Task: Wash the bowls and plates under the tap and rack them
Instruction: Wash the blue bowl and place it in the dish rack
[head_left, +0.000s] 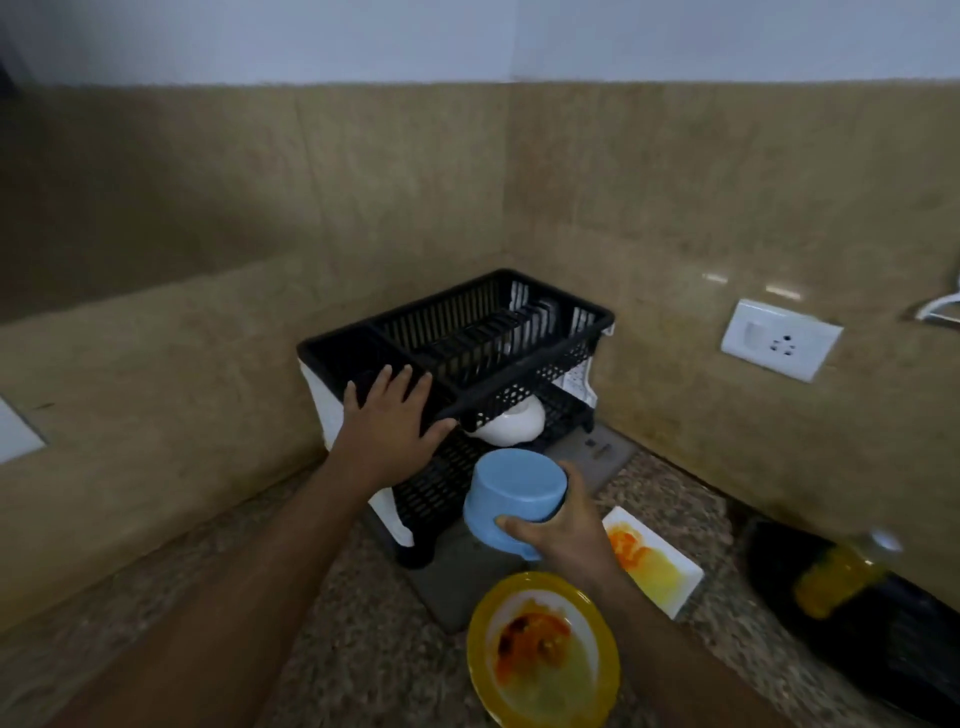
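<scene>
Black slatted plastic forms the 2-tier dish rack (483, 343), which has white side panels and stands in the far corner of a speckled granite counter (363, 623), against a beige tiled wall (649, 182). Its upper tier is split into a narrow left compartment and a wider slotted right one. On the lower tier a white ceramic bowl (511, 427) sits upside down, near the right end.

The left hand (390, 421) lies flat on the near-left rim of the upper tier, fingers spread apart and the thumb stretched along the front edge, pressing rather than gripping anything.

The right hand (558, 525) holds a light blue plastic bowl (511, 496) in the air just in front of the lower tier, base turned up toward the camera; the thumb and fingers are clamped on its rim and side.

Near the camera, a round yellow-rimmed plate (543, 654) smeared with orange and brown sauce lies on the counter. To its right lies a white rectangular dish (657, 564) with orange and yellow residue. Farther right is a dark object, blurred, with something yellow in front of it. A white wall socket (782, 340) sits on the right-hand wall.
</scene>
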